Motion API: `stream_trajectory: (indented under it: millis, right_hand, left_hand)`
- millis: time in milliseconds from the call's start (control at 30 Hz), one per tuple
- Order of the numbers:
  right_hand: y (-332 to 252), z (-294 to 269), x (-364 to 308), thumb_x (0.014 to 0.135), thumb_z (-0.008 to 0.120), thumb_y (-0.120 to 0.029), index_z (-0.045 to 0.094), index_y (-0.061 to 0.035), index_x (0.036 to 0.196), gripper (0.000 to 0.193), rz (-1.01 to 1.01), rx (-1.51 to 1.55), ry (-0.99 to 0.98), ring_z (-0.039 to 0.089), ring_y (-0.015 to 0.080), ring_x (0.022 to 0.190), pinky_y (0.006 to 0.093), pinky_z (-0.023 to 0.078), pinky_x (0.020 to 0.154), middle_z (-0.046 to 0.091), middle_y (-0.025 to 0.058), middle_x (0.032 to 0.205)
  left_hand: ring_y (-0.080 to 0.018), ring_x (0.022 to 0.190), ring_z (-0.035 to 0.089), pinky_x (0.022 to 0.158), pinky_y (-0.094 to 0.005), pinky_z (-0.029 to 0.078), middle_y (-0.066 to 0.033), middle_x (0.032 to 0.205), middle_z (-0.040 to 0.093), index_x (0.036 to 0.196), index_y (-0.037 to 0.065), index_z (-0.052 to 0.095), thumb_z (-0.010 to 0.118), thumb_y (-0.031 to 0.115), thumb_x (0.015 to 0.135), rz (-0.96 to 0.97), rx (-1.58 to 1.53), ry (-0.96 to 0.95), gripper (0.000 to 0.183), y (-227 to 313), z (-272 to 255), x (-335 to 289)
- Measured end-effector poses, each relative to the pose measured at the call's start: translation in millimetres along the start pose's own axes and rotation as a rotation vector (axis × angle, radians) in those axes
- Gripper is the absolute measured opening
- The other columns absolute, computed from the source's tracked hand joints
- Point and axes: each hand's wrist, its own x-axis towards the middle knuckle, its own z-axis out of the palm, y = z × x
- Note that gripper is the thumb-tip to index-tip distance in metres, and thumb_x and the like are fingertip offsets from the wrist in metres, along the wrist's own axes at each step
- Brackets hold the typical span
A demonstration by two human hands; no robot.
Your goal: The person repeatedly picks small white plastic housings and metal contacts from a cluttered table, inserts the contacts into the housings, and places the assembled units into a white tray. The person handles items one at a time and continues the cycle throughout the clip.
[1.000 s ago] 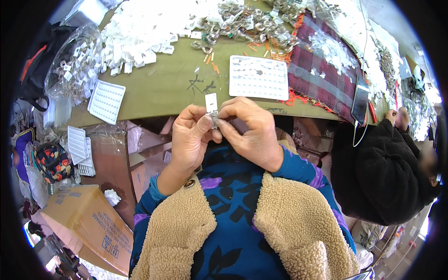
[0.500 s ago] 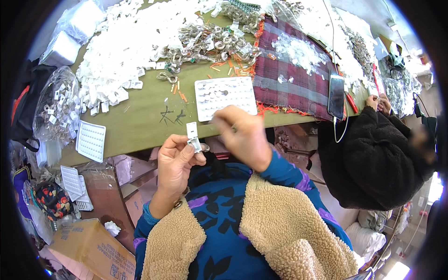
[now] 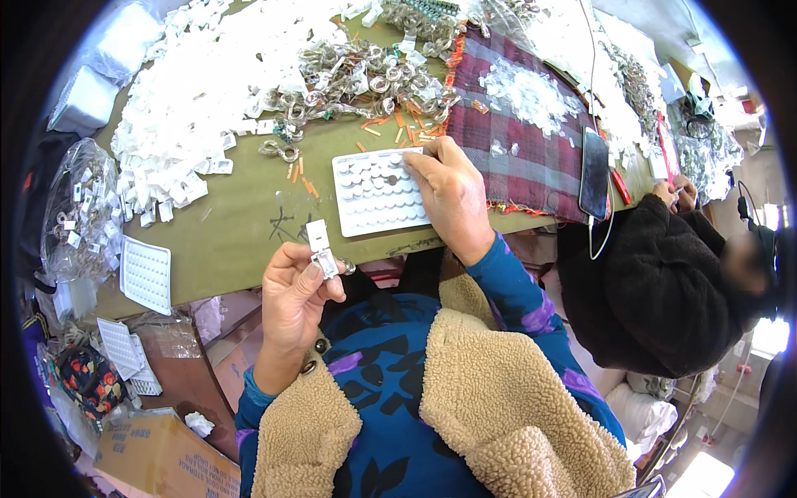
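My left hand (image 3: 290, 303) pinches a small white plastic case (image 3: 325, 262) between thumb and fingers, its lid (image 3: 317, 236) flipped up. A short loop of clear wire (image 3: 348, 266) hangs beside the case, against my fingers. Over the right part of a white moulded tray (image 3: 350, 226), my right hand (image 3: 454, 192) is closed, thumb and fingertips pressed together near its far edge. Whatever the fingertips hold, if anything, is too small to make out. Rows of round pockets fill the tray, several with silvery discs (image 3: 359, 177) in them.
A heap of white cases (image 3: 178, 124) and coiled wires (image 3: 357, 79) covers the table's far side. Orange strips (image 3: 309, 187) lie near the tray. Rightward are a checked cloth (image 3: 519, 170) with clear pieces, a phone (image 3: 594, 174) on a cable, and a dark-clothed person (image 3: 656, 282).
My right hand has moved forward from near the left hand to the tray's far right part. My left hand, still holding the opened case, has shifted slightly left and nearer me.
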Motion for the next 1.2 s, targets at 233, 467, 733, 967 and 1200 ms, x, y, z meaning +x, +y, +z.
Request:
stream_trajectory:
  millis: [233, 467, 733, 967, 1200]
  right_hand:
    - [11.9, -14.8, 6.5, 0.084, 0.067, 0.003, 0.066, 0.0029, 0.096, 0.011, 0.133, 0.225, 0.084, 0.065, 0.0276, 0.082, 0.0336, 0.052, 0.071, 0.063, 0.0139, 0.092]
    - [14.6, -13.5, 13.0, 0.079, 0.062, 0.007, 0.069, -0.0019, 0.105, 0.029, -0.087, -0.008, -0.126, 0.064, 0.0336, 0.085, 0.0377, 0.053, 0.074, 0.060, 0.0143, 0.096]
    - [5.3, -21.1, 11.4, 0.081, 0.063, 0.005, 0.062, 0.0010, 0.093, 0.012, -0.174, -0.021, -0.162, 0.064, 0.0328, 0.082, 0.0384, 0.053, 0.071, 0.059, 0.0129, 0.092]
    - [-81.1, -19.4, -21.1, 0.084, 0.066, 0.003, 0.064, 0.0011, 0.095, 0.012, -0.028, 0.571, -0.203, 0.064, 0.0300, 0.080, 0.0346, 0.052, 0.068, 0.060, 0.0135, 0.092]
    - [-103.5, -0.1, -26.6, 0.076, 0.066, 0.008, 0.067, 0.0022, 0.103, 0.028, -0.215, 0.505, -0.161, 0.065, 0.0269, 0.077, 0.0329, 0.055, 0.067, 0.058, 0.0135, 0.095]
  left_hand:
    - [-0.0231, 0.077, 0.069, 0.067, -0.0334, 0.062, -0.0263, 0.099, 0.066, 0.112, 0.000, 0.054, 0.058, 0.005, 0.097, -0.013, -0.058, -0.029, 0.016, 3.3, -1.9, 4.6]
    - [-0.0224, 0.080, 0.070, 0.069, -0.0335, 0.063, -0.0252, 0.102, 0.065, 0.114, 0.001, 0.054, 0.058, 0.006, 0.098, -0.055, -0.107, -0.026, 0.018, 12.3, 3.7, 11.8]
    - [-0.0214, 0.083, 0.070, 0.073, -0.0339, 0.064, -0.0229, 0.103, 0.065, 0.115, 0.000, 0.054, 0.057, 0.006, 0.098, -0.058, -0.149, -0.044, 0.018, 4.2, 3.5, 11.1]
    - [-0.0200, 0.085, 0.068, 0.075, -0.0332, 0.063, -0.0170, 0.104, 0.066, 0.117, 0.001, 0.056, 0.057, 0.008, 0.099, -0.032, -0.108, -0.045, 0.019, -1.2, 0.2, 2.7]
    - [-0.0188, 0.081, 0.071, 0.075, -0.0354, 0.063, -0.0126, 0.098, 0.068, 0.113, -0.002, 0.057, 0.057, 0.004, 0.098, 0.006, -0.070, -0.009, 0.016, -3.2, -2.2, -6.6]
